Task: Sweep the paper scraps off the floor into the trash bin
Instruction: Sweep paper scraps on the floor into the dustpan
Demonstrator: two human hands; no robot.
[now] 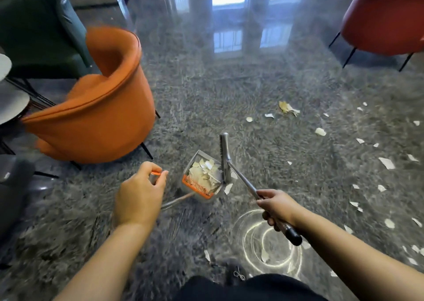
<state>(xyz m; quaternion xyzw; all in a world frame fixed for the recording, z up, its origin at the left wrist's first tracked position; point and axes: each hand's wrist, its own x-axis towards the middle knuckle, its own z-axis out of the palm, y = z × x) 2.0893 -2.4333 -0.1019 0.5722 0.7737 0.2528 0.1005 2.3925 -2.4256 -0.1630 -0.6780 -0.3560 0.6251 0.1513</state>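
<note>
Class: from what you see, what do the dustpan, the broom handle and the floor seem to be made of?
Dustpan: grey, see-through walls, probably plastic, with an orange comb edge.
Broom handle: bright silvery shaft, seemingly metal, with a black grip end.
Floor: glossy speckled grey, probably polished stone; it mirrors the windows.

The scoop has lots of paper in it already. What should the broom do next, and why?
Probably a short sweep of the white paper scrap beside the grey long-handled dustpan with the orange comb into it. The right hand holds the metal-handled broom right there; the left hand steadies the pan's handle.
</note>
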